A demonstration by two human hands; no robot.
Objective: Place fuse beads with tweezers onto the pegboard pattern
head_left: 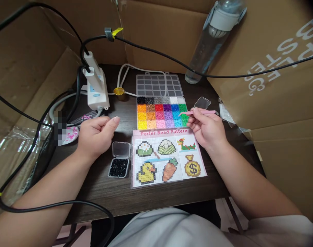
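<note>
My right hand (208, 128) is closed on pink tweezers (188, 112), whose bent tip points left over the blue beads of the bead box (160, 129). That open box holds many colours of small beads in separate compartments, its clear lid (159, 85) folded back. My left hand (97, 133) makes a loose fist, thumb on top, with nothing visible in it. Just right of and below it stands a small open case of black beads (119, 168). Between my forearms lies a Perler bead pattern sheet (169, 185) with a clear pegboard over its left part; bead work shows on the duck and carrot.
A white power strip (97, 92) with black cables stands at the left. Behind are a small gold cup (119, 93) and a tilted water bottle (205, 51). A clear lid (203, 103) lies at the right. Cardboard walls surround the dark table (100, 195); a black cable crosses above.
</note>
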